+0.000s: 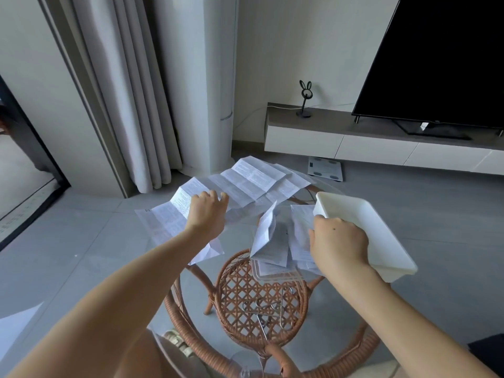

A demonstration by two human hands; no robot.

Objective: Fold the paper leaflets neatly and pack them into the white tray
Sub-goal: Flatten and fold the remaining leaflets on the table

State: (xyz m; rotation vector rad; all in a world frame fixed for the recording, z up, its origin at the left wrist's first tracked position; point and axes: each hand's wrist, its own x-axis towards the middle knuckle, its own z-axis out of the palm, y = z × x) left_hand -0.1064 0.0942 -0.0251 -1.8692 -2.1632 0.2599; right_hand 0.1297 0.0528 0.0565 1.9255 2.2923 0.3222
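Observation:
A large creased paper leaflet [240, 186] lies spread open across the far side of the glass table top. My left hand [206, 214] rests on its near part with curled fingers gripping the sheet. More leaflets [268, 236], partly folded, lie in a loose heap at the table's middle. The white tray [373, 233] is tilted, its near left rim held by my right hand [338, 241], whose fingers curl over the edge. The tray's inside looks bare.
The round table has a glass top on a rattan frame [261, 301] with a woven lower shelf holding metal wire pieces [268, 312]. A clear plastic tray [275, 274] lies under the heap. A TV [436, 61] stands on a low cabinet; a scale [326, 169] lies on the floor.

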